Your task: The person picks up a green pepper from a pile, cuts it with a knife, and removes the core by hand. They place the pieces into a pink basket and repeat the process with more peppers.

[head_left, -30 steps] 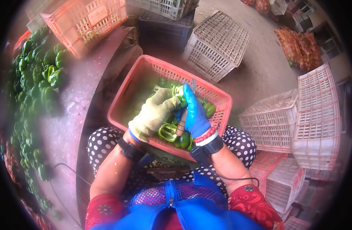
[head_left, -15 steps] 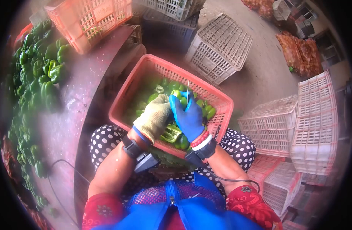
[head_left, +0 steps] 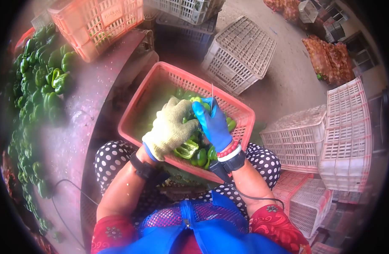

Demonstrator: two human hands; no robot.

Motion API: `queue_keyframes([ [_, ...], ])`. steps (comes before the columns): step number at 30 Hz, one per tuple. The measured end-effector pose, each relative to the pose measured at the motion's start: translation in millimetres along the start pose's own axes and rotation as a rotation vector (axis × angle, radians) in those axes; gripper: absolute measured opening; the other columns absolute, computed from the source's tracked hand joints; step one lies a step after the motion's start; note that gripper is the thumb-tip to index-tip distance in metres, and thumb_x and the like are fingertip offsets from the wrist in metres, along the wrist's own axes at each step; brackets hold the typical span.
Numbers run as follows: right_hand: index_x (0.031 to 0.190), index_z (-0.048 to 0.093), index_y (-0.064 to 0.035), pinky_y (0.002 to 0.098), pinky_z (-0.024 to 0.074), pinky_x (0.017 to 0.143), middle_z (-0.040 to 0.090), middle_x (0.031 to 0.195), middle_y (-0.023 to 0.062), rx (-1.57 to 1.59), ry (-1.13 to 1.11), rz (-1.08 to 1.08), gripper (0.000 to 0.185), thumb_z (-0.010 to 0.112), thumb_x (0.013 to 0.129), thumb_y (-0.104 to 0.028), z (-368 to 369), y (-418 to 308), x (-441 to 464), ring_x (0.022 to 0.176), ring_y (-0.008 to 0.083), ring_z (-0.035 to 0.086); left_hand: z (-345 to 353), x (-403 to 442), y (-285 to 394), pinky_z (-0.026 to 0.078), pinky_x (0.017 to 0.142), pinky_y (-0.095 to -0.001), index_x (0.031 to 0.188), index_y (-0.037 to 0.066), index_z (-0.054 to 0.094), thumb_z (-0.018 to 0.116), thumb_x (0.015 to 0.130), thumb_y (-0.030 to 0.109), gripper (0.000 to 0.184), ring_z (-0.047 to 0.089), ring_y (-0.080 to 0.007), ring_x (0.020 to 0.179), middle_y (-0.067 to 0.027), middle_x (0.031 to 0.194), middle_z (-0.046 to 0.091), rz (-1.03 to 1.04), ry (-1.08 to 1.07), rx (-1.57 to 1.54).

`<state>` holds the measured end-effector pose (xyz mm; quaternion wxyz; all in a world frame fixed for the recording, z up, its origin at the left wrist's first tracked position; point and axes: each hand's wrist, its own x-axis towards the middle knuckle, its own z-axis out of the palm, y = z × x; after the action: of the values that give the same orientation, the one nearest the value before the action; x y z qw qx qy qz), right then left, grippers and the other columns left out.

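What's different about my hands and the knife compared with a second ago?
Your right hand seems to have turned the knife: its handle, visible below the palm earlier, is hidden, and the blade looks thinner. Your left hand stays over the crate.

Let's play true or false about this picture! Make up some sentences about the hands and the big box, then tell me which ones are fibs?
1. The left hand wears a pale glove. True.
2. The right hand is bare. False: it wears a blue glove.
3. Both hands are over a pinkish-red crate. True.
4. Every pepper in the crate is whole. False: a cut-open pepper shows in it.
5. The red beads go round the left wrist. False: they sit just below the blue glove, on the right side.
6. The dark trousers have white dots. True.
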<state>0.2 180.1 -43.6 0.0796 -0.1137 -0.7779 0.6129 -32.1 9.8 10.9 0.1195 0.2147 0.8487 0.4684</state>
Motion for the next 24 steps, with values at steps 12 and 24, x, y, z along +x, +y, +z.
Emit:
queue_keyframes([
  [12,0.105,0.065,-0.0086,0.026,0.0464,0.079,0.062,0.095,-0.0029,0.313,0.009,0.321,0.035,0.066,0.102,-0.043,4.1,-5.2,-9.1,0.087,0.0069,0.054,8.9,1.6,-6.7,0.055,0.082,-0.0419,0.108,0.007,0.069,0.074,0.085,0.009,0.024,0.069,-0.0358,0.095,-0.0149,0.102,0.067,0.103,-0.003,-0.044],
  [24,0.105,0.07,-0.0075,0.0287,0.0475,0.07,0.063,0.09,-0.001,0.19,0.032,0.34,0.052,0.061,0.099,-0.058,7.6,-1.2,-10.9,0.077,0.0095,0.055,3.3,-0.5,1.8,0.056,0.078,-0.0326,0.12,0.0,0.069,0.074,0.093,0.009,0.029,0.067,-0.0129,0.089,-0.0054,0.104,0.071,-0.261,-0.143,-0.496],
])
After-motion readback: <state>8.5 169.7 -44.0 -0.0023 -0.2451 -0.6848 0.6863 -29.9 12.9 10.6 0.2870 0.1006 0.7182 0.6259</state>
